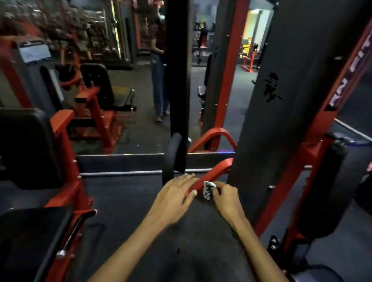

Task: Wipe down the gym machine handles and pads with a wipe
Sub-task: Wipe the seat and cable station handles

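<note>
Right hand first — fingers curled, pinching a small crumpled wipe, white with dark patches, and pressing it against the right side of the red bar. Left hand on the other side of that same bar, fingers fairly straight and loosely spread, fingertips lying over the bar's near end, thumb tucked beneath it. Both forearms reach in from the bottom of the view and meet at the bar.

The red bar itself is a glossy painted tube, and its long axis runs diagonally — the near, low end sits under the hands, and it climbs away up and to the right toward the broad black upright panel. Just left of the bar hangs a rounded black pad on a dark post. Farther right of the bar, past the panel, a long black roller pad sits on a red frame. Well left of the bar, a black back pad and seat on red supports. Beyond the bar, a wall mirror shows more red machines. Dark floor beneath the bar.
</note>
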{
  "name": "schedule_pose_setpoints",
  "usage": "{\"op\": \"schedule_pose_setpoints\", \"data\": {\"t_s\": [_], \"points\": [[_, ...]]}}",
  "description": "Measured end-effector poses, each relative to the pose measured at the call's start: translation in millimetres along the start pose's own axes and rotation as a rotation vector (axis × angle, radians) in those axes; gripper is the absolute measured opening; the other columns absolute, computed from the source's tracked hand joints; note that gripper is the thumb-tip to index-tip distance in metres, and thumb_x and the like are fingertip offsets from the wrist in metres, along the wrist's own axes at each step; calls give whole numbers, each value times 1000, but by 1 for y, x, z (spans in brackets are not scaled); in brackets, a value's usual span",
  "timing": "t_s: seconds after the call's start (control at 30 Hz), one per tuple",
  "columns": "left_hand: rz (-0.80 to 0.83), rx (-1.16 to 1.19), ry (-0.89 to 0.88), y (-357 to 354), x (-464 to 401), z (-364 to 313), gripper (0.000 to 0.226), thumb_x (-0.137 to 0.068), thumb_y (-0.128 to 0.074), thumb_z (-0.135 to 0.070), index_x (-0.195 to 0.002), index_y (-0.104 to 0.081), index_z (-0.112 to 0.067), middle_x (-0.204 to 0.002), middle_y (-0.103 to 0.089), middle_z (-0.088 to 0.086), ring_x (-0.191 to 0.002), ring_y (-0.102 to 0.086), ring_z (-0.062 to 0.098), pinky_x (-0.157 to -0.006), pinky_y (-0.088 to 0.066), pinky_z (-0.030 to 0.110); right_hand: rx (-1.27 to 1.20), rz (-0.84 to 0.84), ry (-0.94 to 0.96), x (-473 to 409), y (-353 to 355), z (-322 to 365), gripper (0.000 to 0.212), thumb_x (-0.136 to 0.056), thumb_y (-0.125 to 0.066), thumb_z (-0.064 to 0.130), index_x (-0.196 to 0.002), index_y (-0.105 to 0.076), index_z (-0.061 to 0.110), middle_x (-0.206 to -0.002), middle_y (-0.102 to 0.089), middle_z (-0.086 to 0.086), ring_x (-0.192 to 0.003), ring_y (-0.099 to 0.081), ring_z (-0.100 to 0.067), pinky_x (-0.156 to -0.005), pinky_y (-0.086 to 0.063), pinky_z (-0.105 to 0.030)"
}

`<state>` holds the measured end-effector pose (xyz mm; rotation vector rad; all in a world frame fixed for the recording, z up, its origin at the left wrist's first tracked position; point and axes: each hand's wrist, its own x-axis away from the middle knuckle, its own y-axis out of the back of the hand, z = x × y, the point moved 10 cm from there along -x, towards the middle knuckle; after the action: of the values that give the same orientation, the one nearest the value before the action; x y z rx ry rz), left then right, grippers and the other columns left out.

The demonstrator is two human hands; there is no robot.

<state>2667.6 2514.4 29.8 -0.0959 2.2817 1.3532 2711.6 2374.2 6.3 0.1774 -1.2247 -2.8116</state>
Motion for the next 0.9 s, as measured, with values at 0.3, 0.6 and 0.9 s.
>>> {"op": "schedule_pose_setpoints", "data": {"t_s": [0.3, 0.6, 0.9], "points": [[-433, -213, -261, 139, -94, 41, 44, -98, -40, -25, -139, -50, -12, -155, -31, 8, -146, -20, 22, -119, -10, 32, -296, -93, 79, -21, 3, 55, 28, -94, -45, 0, -110, -67, 5, -94, -70, -12, -90, -67, -27, -53, -37, 1], [-587, -574, -737, 144, -206, 24, 51, -101, -37, -33, -149, -29, -20, -159, -7, 1, -148, 10, 17, -118, -4, 45, 197, -280, 602, -65, -5, 160, 41, -82, -47, 6, -120, -62, 3, -122, -61, -14, -115, -54, -21, -106, -25, -12], [-683, -352, -912, 134, -214, 34, 49, -101, -37, -28, -147, -32, -12, -162, -8, 1, -149, 6, 22, -119, -3, 47, 274, -225, 554, -64, -47, 148, 49, -88, -44, 3, -137, -49, 6, -145, -43, -5, -137, -36, -14, -115, -22, -24]]}}
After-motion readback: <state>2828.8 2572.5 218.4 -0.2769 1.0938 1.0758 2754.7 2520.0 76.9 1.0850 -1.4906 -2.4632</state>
